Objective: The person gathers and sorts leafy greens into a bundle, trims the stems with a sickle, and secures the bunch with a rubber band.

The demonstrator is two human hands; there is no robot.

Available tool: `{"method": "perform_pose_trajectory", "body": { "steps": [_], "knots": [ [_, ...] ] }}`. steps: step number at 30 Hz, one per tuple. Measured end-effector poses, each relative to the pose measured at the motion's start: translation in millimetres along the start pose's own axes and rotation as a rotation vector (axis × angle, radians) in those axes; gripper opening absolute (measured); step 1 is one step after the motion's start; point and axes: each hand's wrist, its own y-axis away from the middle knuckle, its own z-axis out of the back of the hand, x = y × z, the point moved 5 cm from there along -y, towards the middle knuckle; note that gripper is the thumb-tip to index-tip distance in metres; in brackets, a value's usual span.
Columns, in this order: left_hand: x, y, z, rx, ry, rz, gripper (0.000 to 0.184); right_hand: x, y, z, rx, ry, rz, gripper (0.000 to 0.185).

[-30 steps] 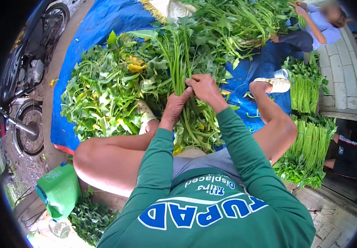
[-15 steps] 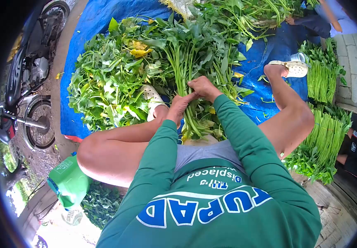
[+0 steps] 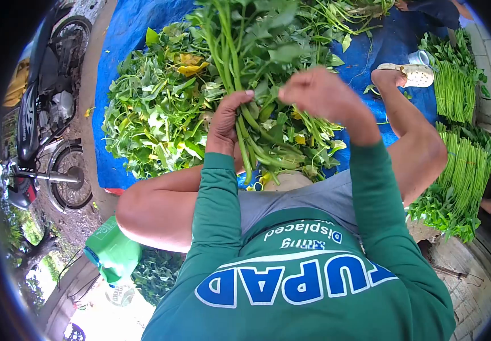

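My left hand (image 3: pixel 228 120) is closed around a bunch of long-stemmed leafy greens (image 3: pixel 222 54) that look like water spinach. Their leaves point away from me, and the cut stem ends hang below my fist towards my lap. To the right, apart from the bunch, my right hand (image 3: pixel 330 101) is raised with its fingers curled in. Motion blurs it, and I cannot make out whether anything is between the fingers. Under both hands spreads a large heap of loose greens (image 3: pixel 149 113) with some yellow leaves.
The heap lies on a blue tarp (image 3: pixel 106 108). Tied bundles of greens (image 3: pixel 464 176) stand at the right, near a white cup (image 3: pixel 419 57). A green jug (image 3: pixel 115 250) is by my left knee. A motorcycle (image 3: pixel 58 113) stands at the left. Another person's hand (image 3: pixel 402 5) shows at the top right.
My right hand has left the stems and moved right and up. My left hand still grips the bunch, now shifted slightly left and nearer the camera.
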Motion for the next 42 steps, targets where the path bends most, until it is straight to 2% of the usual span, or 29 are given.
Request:
{"method": "perform_pose_trajectory", "body": {
  "steps": [2, 5, 8, 12, 13, 16, 17, 21, 24, 27, 29, 30, 33, 34, 37, 39, 42],
  "knots": [
    [-13.4, 0.9, -2.7, 0.014, -0.006, -0.076, 0.024, -10.1, 24.5, -36.2, 0.040, 0.207, 0.133, 0.033],
    [-24.0, 10.5, -7.9, -0.021, -0.025, -0.141, 0.023, -39.9, 34.5, -73.4, -0.230, 0.173, 0.462, 0.037],
    [-27.0, 14.8, -9.4, 0.010, -0.068, -0.192, 0.021, -25.5, 43.0, -73.0, -0.133, -0.061, 0.220, 0.035],
    [-31.2, 20.0, -20.7, -0.121, -0.141, -0.341, 0.019, -12.9, 56.6, -82.6, -0.274, 0.085, 0.343, 0.025],
    [-32.2, 21.4, -21.6, -0.158, -0.167, -0.377, 0.020, -17.1, 58.0, -93.7, -0.334, 0.069, 0.400, 0.023],
    [-36.2, 24.7, -26.5, -0.180, -0.193, -0.477, 0.023, -26.7, 60.5, -123.3, -0.366, -0.092, 0.389, 0.025],
    [-39.1, 26.3, -24.8, -0.183, -0.168, -0.500, 0.021, -34.9, 60.6, -126.8, -0.337, -0.085, 0.315, 0.028],
    [-56.1, 31.1, -13.7, -0.123, 0.055, -0.501, 0.012, -44.6, 68.8, -114.1, 0.046, -0.100, 0.067, 0.029],
    [-73.0, 41.4, -15.7, -0.077, 0.118, -0.491, 0.013, -80.1, 85.0, -130.4, 0.097, 0.029, 0.188, 0.028],
    [-82.0, 52.8, -24.4, -0.044, 0.112, -0.492, 0.017, -90.2, 103.1, -110.0, 0.095, 0.214, 0.025, 0.024],
    [-80.1, 51.9, -18.8, 0.042, 0.172, -0.429, 0.015, -68.6, 102.2, -68.3, -0.148, 0.090, 0.058, 0.017],
    [-78.2, 54.1, -16.4, 0.018, 0.153, -0.417, 0.015, -55.5, 101.2, -52.1, -0.330, 0.223, 0.355, 0.012],
    [-67.9, 48.3, -24.8, -0.031, 0.095, -0.401, 0.015, -13.1, 79.8, -44.9, -0.329, -0.100, 0.400, 0.012],
    [-62.3, 46.2, -29.4, 0.029, 0.128, -0.345, 0.016, -4.1, 66.3, -54.7, -0.296, -0.193, 0.399, 0.012],
    [-56.5, 47.1, -34.9, -0.035, -0.037, -0.429, 0.020, 4.5, 34.8, -84.8, -0.390, -0.090, 0.555, 0.014],
    [-69.6, 55.5, -26.3, -0.180, -0.141, -0.440, 0.023, -8.9, 26.9, -100.9, -0.438, -0.056, 0.635, 0.016],
    [-100.1, 68.7, -9.0, -0.242, -0.224, -0.504, 0.019, -57.1, 26.6, -114.6, -0.367, -0.115, 0.416, 0.015]
  ]
}}
